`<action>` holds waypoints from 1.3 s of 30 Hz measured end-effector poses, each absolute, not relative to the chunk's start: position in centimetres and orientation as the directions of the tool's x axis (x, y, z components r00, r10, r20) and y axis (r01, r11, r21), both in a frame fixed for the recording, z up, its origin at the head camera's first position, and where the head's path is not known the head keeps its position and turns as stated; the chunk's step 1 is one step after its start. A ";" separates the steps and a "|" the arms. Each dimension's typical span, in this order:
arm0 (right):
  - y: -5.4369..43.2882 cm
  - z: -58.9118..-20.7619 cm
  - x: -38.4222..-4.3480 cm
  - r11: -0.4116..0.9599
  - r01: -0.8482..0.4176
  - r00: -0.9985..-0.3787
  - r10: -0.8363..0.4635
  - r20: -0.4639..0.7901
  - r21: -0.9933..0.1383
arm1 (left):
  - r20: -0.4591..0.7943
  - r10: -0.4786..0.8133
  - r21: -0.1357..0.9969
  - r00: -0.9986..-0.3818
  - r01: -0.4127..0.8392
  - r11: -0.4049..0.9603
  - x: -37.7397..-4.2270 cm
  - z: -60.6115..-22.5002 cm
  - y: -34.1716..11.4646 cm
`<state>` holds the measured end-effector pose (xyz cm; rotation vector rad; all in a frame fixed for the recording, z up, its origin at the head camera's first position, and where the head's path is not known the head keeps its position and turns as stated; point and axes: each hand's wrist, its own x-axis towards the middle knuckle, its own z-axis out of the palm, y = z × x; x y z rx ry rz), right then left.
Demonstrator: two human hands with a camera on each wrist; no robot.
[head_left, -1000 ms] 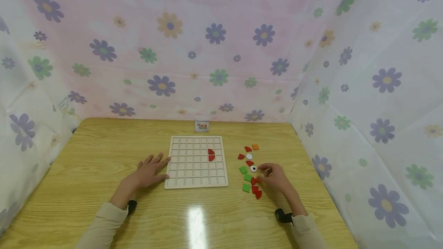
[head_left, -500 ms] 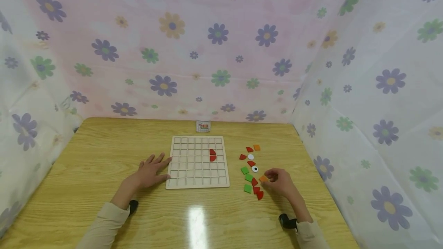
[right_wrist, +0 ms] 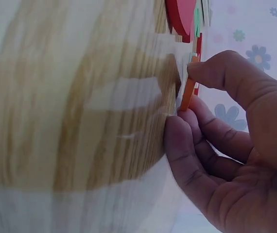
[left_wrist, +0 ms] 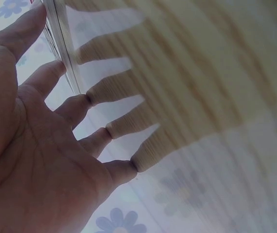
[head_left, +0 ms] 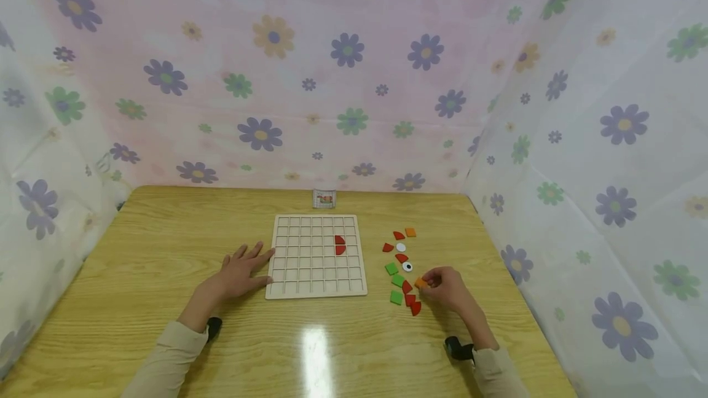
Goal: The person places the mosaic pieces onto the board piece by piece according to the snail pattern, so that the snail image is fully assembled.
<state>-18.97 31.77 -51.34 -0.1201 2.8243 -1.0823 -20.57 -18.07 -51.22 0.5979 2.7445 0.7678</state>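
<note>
My right hand (head_left: 447, 289) pinches an orange square tile (right_wrist: 189, 87) between thumb and fingers, close over the table and right of the loose pieces. The same tile shows at its fingertips in the head view. My left hand (head_left: 241, 274) lies with fingers spread, thumb and index fingertip at the left edge of the wooden grid board (head_left: 316, 293). In the left wrist view those straight fingers (left_wrist: 75, 108) touch the tabletop. Two red quarter-round pieces (head_left: 340, 245) sit one above the other in cells on the board's right side.
Right of the board lie several red quarter-round pieces (head_left: 407, 287), several green squares (head_left: 396, 298), another orange square (head_left: 410, 232), a white disc (head_left: 401, 247) and an eye disc (head_left: 407, 267). A small picture card (head_left: 324, 199) lies behind the board. Flowered curtains (head_left: 310, 78) enclose the table.
My right hand has moved slightly right and back from the eye disc and red pieces; the orange tile, hidden at first, now shows in its fingers. The left hand stays by the board.
</note>
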 end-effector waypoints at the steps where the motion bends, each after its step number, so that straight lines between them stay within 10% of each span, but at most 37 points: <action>1: 31.6 -51.2 -19.0 0.741 -0.028 -0.990 -0.112 -0.082 -0.671 | -0.107 0.442 0.537 -0.890 0.323 0.779 -20.6 -51.2 -18.1; 39: 19.3 -51.8 -28.9 0.433 -0.442 -0.836 -0.517 0.186 -0.786 | -0.123 0.451 0.530 -0.884 0.325 0.783 -20.8 -51.6 -18.4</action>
